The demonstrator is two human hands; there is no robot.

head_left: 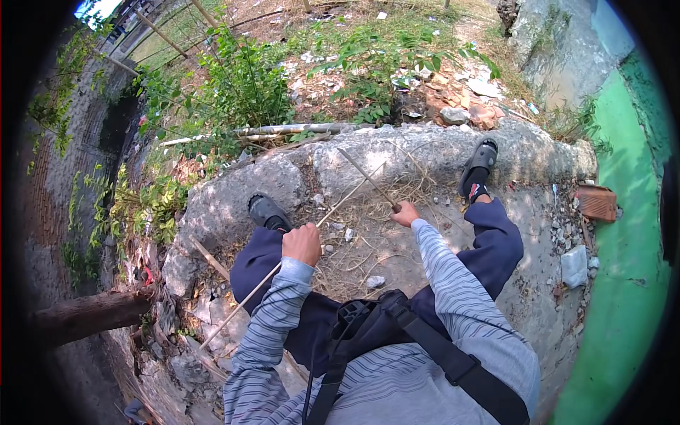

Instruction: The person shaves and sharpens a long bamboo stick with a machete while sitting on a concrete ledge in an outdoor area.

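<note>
Gripping a thin pale stick (345, 200) in the closed left hand (301, 244), running from below the wrist to beyond the knuckles. Holding a narrow blade (365, 175) in the closed right hand (406, 214), pointing forward-left and crossing the stick in view; cannot tell whether touching. Resting 2 dark clogs (265, 210) beyond the hands, with dry strips (336, 273) strewn between.

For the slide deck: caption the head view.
Left hand holding a long thin stick, right hand a narrow blade-like tool, above scattered pale strips.
</note>
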